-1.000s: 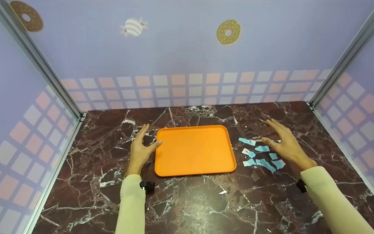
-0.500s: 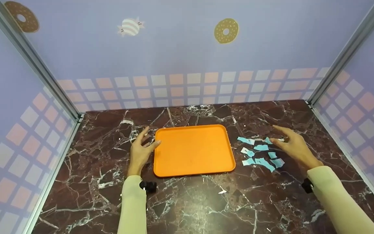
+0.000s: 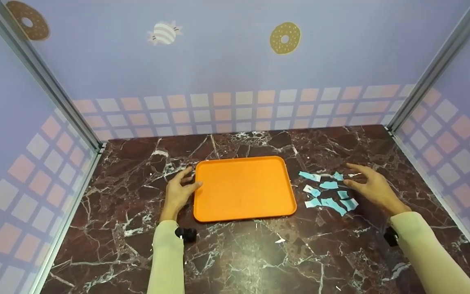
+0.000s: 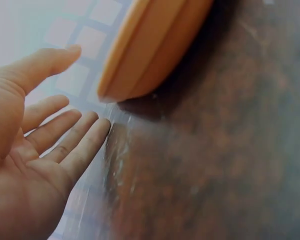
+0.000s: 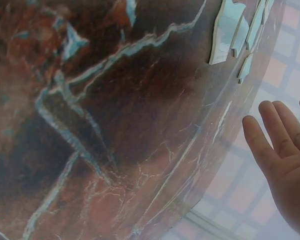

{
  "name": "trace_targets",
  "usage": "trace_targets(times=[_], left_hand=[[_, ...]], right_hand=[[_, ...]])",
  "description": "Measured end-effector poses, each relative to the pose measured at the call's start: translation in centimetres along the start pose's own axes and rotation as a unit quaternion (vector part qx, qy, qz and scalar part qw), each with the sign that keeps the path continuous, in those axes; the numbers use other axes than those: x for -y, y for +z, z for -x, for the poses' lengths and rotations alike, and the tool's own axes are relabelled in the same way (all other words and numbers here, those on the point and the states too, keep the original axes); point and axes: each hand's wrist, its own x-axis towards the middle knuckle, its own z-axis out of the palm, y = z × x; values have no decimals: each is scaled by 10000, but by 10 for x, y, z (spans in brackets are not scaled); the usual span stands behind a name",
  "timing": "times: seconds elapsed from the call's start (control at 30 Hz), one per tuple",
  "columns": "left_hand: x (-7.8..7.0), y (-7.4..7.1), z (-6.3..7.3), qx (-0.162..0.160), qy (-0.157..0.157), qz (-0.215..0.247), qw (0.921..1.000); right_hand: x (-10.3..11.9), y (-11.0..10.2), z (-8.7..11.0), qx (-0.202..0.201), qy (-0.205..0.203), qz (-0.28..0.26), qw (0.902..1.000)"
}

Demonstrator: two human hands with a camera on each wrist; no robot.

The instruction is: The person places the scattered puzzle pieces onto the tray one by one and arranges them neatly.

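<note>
An orange rectangular tray (image 3: 243, 190) lies flat on the dark marbled table, bare inside. Beside its left rim my left hand (image 3: 176, 194) hovers with fingers spread and nothing in the grasp. In the left wrist view, thumb and fingers of that hand (image 4: 45, 125) stand apart from the tray's corner (image 4: 145, 50). Several torn light-blue pieces (image 3: 329, 185) with white edges, perhaps paper or thin card, are scattered right of the tray. Just right of them hangs my right hand (image 3: 375, 190), fingers loosely extended, holding nothing. The right wrist view shows pieces (image 5: 227, 30) beyond those fingers.
Purple walls with pink and white squares enclose the table (image 3: 235, 261) at the back and both sides. A small white scrap (image 3: 280, 239) lies in front of the tray. Tiny crumbs dot the tabletop.
My right hand has moved right and slightly toward me, uncovering a blue piece at the upper right of the group. The left hand has shifted slightly, its fingers bending a little.
</note>
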Motion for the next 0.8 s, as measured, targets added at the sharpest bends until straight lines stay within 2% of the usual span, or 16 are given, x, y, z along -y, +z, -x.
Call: trace_targets(times=[0.17,0.33,0.57,0.8], left_hand=[[2,2,-1,-67,-30,-143,9999],[4,4,-3,-58,122,-157,9998],[8,5,-4,-128,265,-279,9992],[7,5,-4,-73,233,-424,9988]], right_hand=[[-3,0,2,57,8,37,10000],[-7,0,5,91,-33,67,9999],[-12,-1,8,176,108,57,9998],[-16,-2,11,155,73,225,9996]])
